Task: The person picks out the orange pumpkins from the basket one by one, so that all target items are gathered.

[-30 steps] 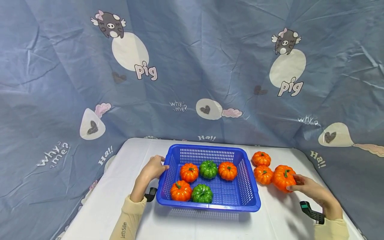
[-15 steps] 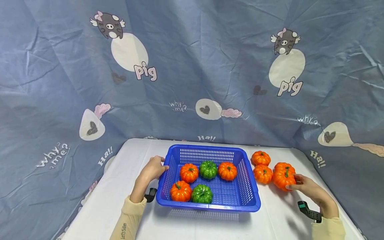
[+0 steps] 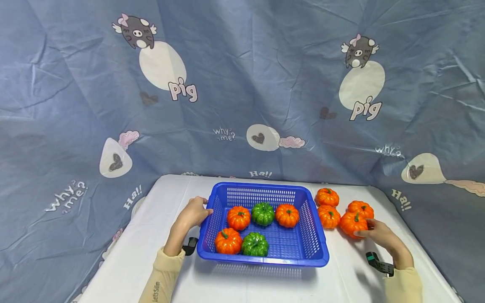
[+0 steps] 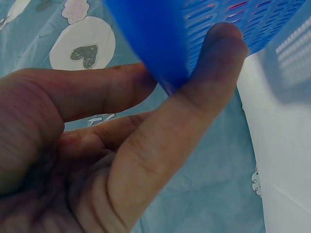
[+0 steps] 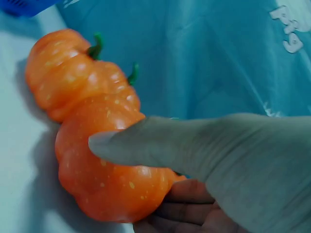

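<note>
My left hand [image 3: 195, 212] pinches the left rim of a blue plastic basket [image 3: 261, 261], with thumb and finger on either side of the rim [image 4: 150, 43] in the left wrist view. Inside the basket sit three orange pumpkins [image 3: 228, 241] and two green pumpkins [image 3: 255, 245]. To the right of the basket, my right hand [image 3: 383, 236] grips a larger orange pumpkin [image 3: 352, 226]. The right wrist view shows my thumb [image 5: 126, 148] across this pumpkin [image 5: 107, 189] and the other fingers at its side, partly hidden.
Three more orange pumpkins lie near the held one: two between it and the basket [image 3: 327, 197] [image 3: 329, 216], and one behind it [image 3: 361, 208]. A white cloth [image 3: 166, 198] covers the table. Blue printed sheeting [image 3: 242, 84] hangs behind and at the sides.
My right hand has moved left with its pumpkin, exposing more of the pumpkin behind it. The two pumpkins beside the basket have shifted slightly left and back. My left hand and basket stay put.
</note>
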`<state>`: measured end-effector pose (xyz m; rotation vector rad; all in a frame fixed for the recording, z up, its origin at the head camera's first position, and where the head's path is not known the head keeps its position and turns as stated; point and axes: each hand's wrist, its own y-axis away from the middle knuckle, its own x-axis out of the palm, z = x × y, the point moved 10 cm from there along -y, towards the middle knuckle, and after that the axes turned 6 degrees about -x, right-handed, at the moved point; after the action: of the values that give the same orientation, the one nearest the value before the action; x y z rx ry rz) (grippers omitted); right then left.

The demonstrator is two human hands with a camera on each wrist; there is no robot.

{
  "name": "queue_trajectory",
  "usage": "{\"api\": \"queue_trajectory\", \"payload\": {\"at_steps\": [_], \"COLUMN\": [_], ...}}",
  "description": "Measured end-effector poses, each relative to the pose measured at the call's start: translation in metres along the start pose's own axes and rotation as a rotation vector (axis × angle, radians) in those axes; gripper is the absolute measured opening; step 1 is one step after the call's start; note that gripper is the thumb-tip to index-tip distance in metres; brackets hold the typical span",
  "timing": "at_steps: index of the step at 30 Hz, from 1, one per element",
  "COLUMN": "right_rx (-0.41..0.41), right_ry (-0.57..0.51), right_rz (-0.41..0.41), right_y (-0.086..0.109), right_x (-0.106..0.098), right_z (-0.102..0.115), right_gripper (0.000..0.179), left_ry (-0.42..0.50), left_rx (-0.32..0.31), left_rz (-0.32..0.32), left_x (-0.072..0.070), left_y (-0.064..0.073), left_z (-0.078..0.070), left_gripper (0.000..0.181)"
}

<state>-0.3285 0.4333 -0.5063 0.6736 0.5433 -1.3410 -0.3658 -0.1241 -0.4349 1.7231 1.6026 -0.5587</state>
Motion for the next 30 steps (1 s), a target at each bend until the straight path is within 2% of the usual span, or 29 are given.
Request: {"api": "queue_trajectory", "payload": {"at_steps": [6,16,21,30], "right_rx": [0.017,0.050,0.015,-0.070], "right_ry": [0.016,0.031,0.055,0.009], "right_rz": [-0.006,0.001,-0.024,-0.087], "right_y": [-0.005,0.000,0.005,0.010], "right_x": [0.004,-0.003,-0.011,-0.019], "right_z": [-0.006,0.001,0.014,0.047], "right_gripper": [0.091,0.089,0.081,0.079], "left_ry": [-0.002,-0.019,-0.018,-0.021], "left_rx": [0.008,0.003,0.000,-0.007], "left_rz": [-0.004,-0.004,-0.004,0.002], "left_x": [0.000,0.000,-0.001,0.000], "left_y": [0.001,0.000,0.000,0.000], "left_z": [-0.001,0.000,-0.001,0.000], "left_gripper": [0.045,0.046,0.046,0.046]}}
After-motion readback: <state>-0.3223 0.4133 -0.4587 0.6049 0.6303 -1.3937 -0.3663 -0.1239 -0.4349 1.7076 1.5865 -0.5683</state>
